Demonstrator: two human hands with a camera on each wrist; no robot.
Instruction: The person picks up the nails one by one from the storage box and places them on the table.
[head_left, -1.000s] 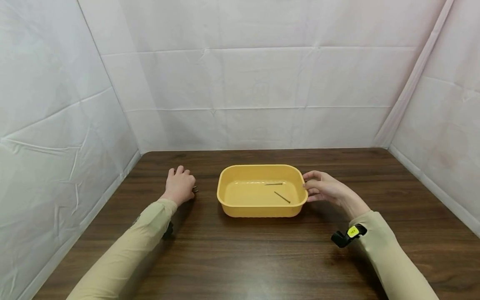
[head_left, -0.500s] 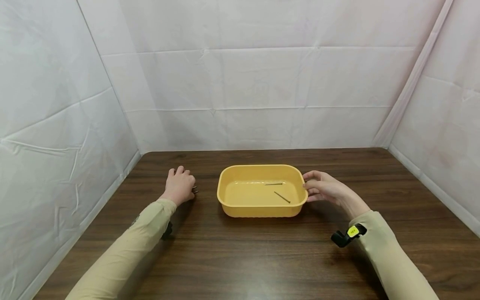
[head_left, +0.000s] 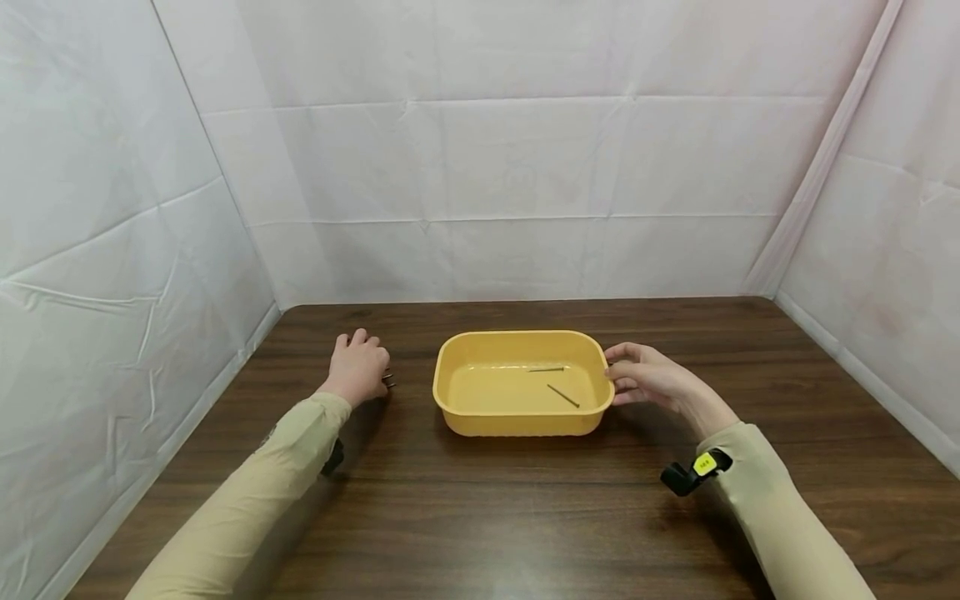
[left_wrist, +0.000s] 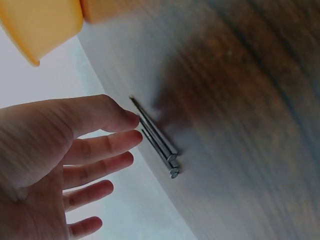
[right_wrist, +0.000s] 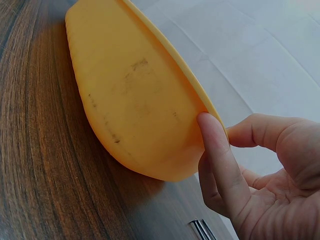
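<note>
Nearest the person, both tan sleeves (head_left: 247,508) are reaching forward over the dark wooden table (head_left: 480,517), the right one carrying a small black and yellow wrist camera (head_left: 693,471). Beyond that, the right hand (head_left: 648,377) is steadying the yellow plastic tray (head_left: 522,421) from its right end: the thumb (right_wrist: 220,150) is pressing against the outer wall just under the rim while the fingers are curling over the edge, so the hand is gripping the tray wall. The left hand (head_left: 358,367) is hovering to the left of the tray with its fingers (left_wrist: 105,147) loosely spread and holding nothing, their tips just beside a small bundle of steel nails (left_wrist: 157,142) lying on the table, touching each other side by side; whether a fingertip is touching them I cannot tell. Two nails (head_left: 557,383) are already lying apart inside the tray, toward the right hand's end. Judging from this, part of the gathering is done, and the nails under the left hand are not yet picked up.
</note>
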